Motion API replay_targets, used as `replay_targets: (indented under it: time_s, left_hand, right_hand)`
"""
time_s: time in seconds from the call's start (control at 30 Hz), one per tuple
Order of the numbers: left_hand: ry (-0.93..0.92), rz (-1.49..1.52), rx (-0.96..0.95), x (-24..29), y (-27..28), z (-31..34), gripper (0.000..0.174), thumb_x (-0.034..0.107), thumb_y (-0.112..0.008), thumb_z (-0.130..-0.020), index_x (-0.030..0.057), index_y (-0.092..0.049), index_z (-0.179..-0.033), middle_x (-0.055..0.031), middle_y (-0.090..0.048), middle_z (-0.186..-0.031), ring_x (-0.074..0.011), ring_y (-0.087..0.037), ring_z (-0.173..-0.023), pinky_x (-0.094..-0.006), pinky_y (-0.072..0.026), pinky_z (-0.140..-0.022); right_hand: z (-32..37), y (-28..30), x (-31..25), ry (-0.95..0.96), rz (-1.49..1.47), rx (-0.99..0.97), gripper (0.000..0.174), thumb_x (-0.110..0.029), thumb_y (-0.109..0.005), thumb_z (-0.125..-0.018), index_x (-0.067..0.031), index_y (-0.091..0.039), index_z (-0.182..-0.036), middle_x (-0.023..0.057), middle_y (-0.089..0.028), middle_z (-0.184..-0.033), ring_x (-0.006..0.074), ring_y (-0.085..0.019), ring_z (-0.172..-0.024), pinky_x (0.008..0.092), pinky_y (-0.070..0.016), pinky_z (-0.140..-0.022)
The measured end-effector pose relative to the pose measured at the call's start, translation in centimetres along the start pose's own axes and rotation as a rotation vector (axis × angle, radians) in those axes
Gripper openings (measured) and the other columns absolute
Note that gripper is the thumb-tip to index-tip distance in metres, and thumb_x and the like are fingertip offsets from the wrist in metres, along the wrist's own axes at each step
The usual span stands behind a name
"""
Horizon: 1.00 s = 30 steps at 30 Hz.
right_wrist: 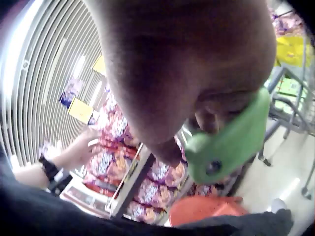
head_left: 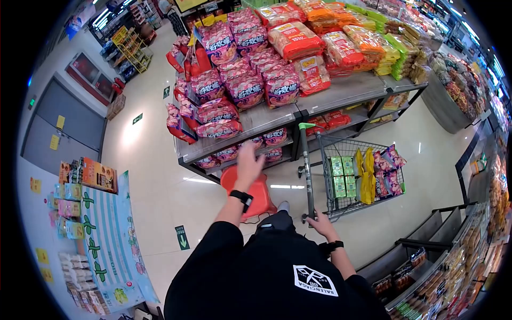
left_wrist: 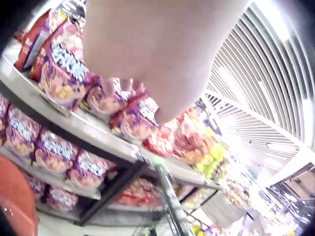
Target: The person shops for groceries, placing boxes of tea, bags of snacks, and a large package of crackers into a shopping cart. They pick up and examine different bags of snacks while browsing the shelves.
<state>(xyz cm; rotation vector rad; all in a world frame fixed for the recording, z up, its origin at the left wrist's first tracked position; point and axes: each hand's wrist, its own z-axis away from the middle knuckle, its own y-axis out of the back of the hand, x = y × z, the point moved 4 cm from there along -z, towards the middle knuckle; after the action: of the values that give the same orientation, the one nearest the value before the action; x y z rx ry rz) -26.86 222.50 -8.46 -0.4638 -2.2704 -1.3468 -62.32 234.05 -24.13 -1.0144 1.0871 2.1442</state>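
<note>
In the head view my left hand (head_left: 249, 166) reaches over the near edge of the shelf (head_left: 266, 120), fingers spread and holding nothing. Pink-and-purple snack bags (head_left: 246, 90) stand in stacks just beyond it. The left wrist view has this hand (left_wrist: 147, 49) in front of upright bags (left_wrist: 64, 64); whether it touches one cannot be told. My right hand (head_left: 321, 225) holds the near end of the cart handle (head_left: 308, 170). In the right wrist view its fingers (right_wrist: 209, 118) curl at the green end cap (right_wrist: 229, 142).
The wire cart (head_left: 325, 160), right of the shelf, carries green packs (head_left: 343, 176), yellow bags (head_left: 368, 176) and pink bags (head_left: 388, 170). A red stool (head_left: 256, 194) stands on the floor below my left hand. Orange and red packs (head_left: 296, 40) are piled farther along the shelf; lower racks (head_left: 426, 234) stand at right.
</note>
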Motion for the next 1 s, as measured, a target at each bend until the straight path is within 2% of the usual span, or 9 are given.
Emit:
replay_targets:
  time_s: [0.07, 0.17, 0.27, 0.33, 0.43, 0.6, 0.83, 0.97, 1.0]
  left_hand:
    - [0.021, -0.157, 0.162, -3.2, 4.1, -3.4, 0.053, 0.017, -0.072, -0.078, 0.0, -0.053, -0.124, -0.0208, -0.054, -0.13, -0.04, -0.047, -0.124, -0.0481, -0.0366, -0.108]
    - [0.075, -0.406, 0.127, -7.7, 7.3, -6.7, 0.074, 0.016, -0.075, -0.077, 0.0086, -0.043, -0.143, -0.0159, -0.046, -0.144, -0.0359, -0.042, -0.133, -0.0475, -0.0292, -0.114]
    - [-0.014, -0.556, 0.091, -11.7, 8.4, -9.1, 0.06, 0.018, -0.075, -0.079, 0.012, -0.052, -0.135, -0.0107, -0.055, -0.135, -0.0313, -0.047, -0.129, -0.0461, -0.0327, -0.111]
    - [-0.051, -0.474, -0.026, -14.1, 8.3, -10.8, 0.034, 0.022, -0.072, -0.082, 0.0131, -0.065, -0.114, -0.0064, -0.067, -0.113, -0.0254, -0.058, -0.113, -0.0474, -0.0377, -0.104]
    - [-0.087, -0.513, -0.139, -17.5, 7.5, -12.3, 0.017, 0.026, -0.071, -0.084, 0.0126, -0.069, -0.094, -0.0045, -0.07, -0.09, -0.0248, -0.064, -0.093, -0.045, -0.0411, -0.096]
    - [-0.387, -0.474, -0.027, -7.8, 9.6, -12.2, 0.009, 0.018, -0.069, -0.086, 0.0104, -0.071, -0.09, -0.0042, -0.071, -0.089, -0.0254, -0.065, -0.087, -0.0396, -0.0433, -0.086]
    - [-0.588, -0.133, -0.208, 6.0, 10.2, -8.0, 0.013, 0.008, -0.07, -0.079, 0.0137, -0.071, -0.091, 0.0006, -0.072, -0.094, -0.0192, -0.065, -0.086, -0.0385, -0.0454, -0.083]
    - [-0.63, 0.124, -0.279, 9.7, 5.6, -5.1, 0.021, 0.011, -0.071, -0.075, 0.0122, -0.07, -0.096, -0.0009, -0.071, -0.095, -0.0196, -0.064, -0.092, -0.0382, -0.0446, -0.089]
    - [-0.622, 0.148, -0.316, 10.0, 4.9, -5.0, 0.02, 0.011, -0.072, -0.076, 0.0118, -0.069, -0.097, -0.0009, -0.071, -0.097, -0.0198, -0.064, -0.093, -0.0384, -0.0439, -0.09]
  right_hand:
    - [-0.3, 1.6, 0.1, 0.003, -0.137, 0.064, 0.044, -0.026, -0.071, -0.088, 0.0018, -0.062, -0.121, 0.0186, -0.071, -0.103, 0.0263, -0.071, -0.086, 0.036, -0.0553, -0.076]
    - [-0.8, 4.7, -1.4, -0.027, 0.044, 0.163, 0.042, -0.024, -0.071, -0.087, -0.0004, -0.062, -0.12, 0.0167, -0.071, -0.1, 0.0272, -0.069, -0.081, 0.0374, -0.0549, -0.075]
    - [-2.4, 7.6, -2.2, 0.001, 0.074, 0.227, 0.04, -0.02, -0.069, -0.084, -0.002, -0.063, -0.119, 0.0154, -0.07, -0.096, 0.0293, -0.067, -0.08, 0.039, -0.0539, -0.073]
    - [-3.2, 10.0, -4.1, 0.079, 0.152, 0.318, 0.041, -0.016, -0.069, -0.083, -0.0018, -0.062, -0.121, 0.0172, -0.069, -0.101, 0.0344, -0.067, -0.089, 0.0401, -0.0536, -0.078]
    - [-4.7, 12.9, -8.8, 0.071, 0.165, 0.353, 0.04, -0.016, -0.068, -0.085, -0.0026, -0.061, -0.123, 0.019, -0.068, -0.107, 0.035, -0.066, -0.095, 0.0407, -0.0536, -0.082]
    - [-5.8, 15.6, -17.3, 0.173, 0.202, 0.436, 0.039, -0.018, -0.069, -0.087, -0.0042, -0.062, -0.123, 0.0181, -0.068, -0.108, 0.0337, -0.066, -0.097, 0.0393, -0.0529, -0.084]
    - [-7.5, 14.1, -29.5, 0.648, -0.007, 0.4, 0.057, -0.022, -0.076, -0.084, -0.0073, -0.055, -0.135, 0.0165, -0.057, -0.135, 0.0296, -0.058, -0.12, 0.039, -0.0454, -0.1]
    - [-8.5, 11.9, -29.9, 0.761, -0.153, 0.289, 0.047, -0.019, -0.077, -0.082, -0.0056, -0.063, -0.126, 0.0154, -0.066, -0.123, 0.0275, -0.064, -0.11, 0.0378, -0.0499, -0.093]
    - [-8.9, 11.6, -28.6, 0.605, -0.217, 0.139, 0.039, -0.016, -0.076, -0.082, -0.0045, -0.067, -0.118, 0.0141, -0.069, -0.112, 0.0264, -0.067, -0.101, 0.0363, -0.0517, -0.088]
